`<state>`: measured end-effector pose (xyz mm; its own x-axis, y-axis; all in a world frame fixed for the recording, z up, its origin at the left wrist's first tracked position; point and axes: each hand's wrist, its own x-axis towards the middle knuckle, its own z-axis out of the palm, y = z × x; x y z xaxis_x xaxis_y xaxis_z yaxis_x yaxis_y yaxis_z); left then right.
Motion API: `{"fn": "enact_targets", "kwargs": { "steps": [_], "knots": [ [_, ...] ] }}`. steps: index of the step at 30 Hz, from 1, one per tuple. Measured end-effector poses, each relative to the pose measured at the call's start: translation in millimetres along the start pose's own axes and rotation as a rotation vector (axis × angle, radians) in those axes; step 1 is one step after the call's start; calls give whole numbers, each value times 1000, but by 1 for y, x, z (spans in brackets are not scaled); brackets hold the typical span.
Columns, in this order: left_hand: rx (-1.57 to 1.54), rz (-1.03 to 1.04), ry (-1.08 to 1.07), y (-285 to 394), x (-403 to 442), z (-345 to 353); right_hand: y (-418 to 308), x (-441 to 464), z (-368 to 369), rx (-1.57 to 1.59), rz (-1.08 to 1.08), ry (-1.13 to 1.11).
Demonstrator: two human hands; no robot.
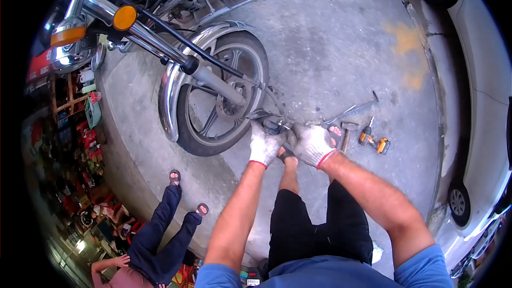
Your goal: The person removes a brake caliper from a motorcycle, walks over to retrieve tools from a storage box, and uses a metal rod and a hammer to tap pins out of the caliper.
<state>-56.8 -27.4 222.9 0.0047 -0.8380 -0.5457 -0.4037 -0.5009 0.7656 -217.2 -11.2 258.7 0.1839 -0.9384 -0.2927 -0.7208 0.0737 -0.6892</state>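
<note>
In front of the motorcycle's front wheel (186, 109), both my hands work close together in white gloves with red cuffs. My left hand (265, 144) is closed around a small dark part, apparently a brake caliper (272, 126). A black hose (276, 101) runs from it up to the fork (218, 82). Closed beside it, my right hand (312, 143) pinches near a small shiny metal piece (287, 126) at the part's side. My fingers hide what exactly the right hand grips.
On the concrete to the right lie a hammer (349, 126), a yellow-and-black cordless drill (366, 135) and a long thin metal tool (360, 108). A parked car (488, 90) lines the right side. Another person's legs (169, 218) and cluttered goods (90, 144) are at left.
</note>
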Motion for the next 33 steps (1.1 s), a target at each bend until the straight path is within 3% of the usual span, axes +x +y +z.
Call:
{"fn": "enact_targets", "kwargs": {
  "steps": [2, 4, 6, 10, 16, 19, 22, 26, 29, 31, 33],
  "knots": [
    [-76, -35, -57, -1, 2, -4, 1, 0, 0, 5, -17, 7],
    [17, -17, 23, 8, -7, -4, 1, 0, 8, 66, 20, 25],
    [112, 112, 232, 12, -18, 2, 0, -2, 10, 119, 60, -10],
    [-109, 161, 378, 8, -27, 12, -1, -8, 19, 229, 136, 24],
    [-203, 44, 191, -7, -28, -1, -6, -12, 16, 328, 146, 9],
    [-160, 158, 138, -14, -24, -8, -4, -13, 18, 346, 147, -10],
    [-238, 119, 143, -6, -29, -15, -13, -12, 13, 485, 220, -58],
    [-84, 235, 283, 7, -33, -20, -26, -7, 3, 539, 295, -193],
    [-229, 170, 441, 27, -35, -13, -31, -6, 15, 696, 340, -162],
    [-196, 194, 455, 44, -38, -14, -32, -5, 19, 434, 187, -128],
    [-157, 213, 470, 49, -40, -17, -38, -6, 21, 432, 191, -113]
  ]
}}
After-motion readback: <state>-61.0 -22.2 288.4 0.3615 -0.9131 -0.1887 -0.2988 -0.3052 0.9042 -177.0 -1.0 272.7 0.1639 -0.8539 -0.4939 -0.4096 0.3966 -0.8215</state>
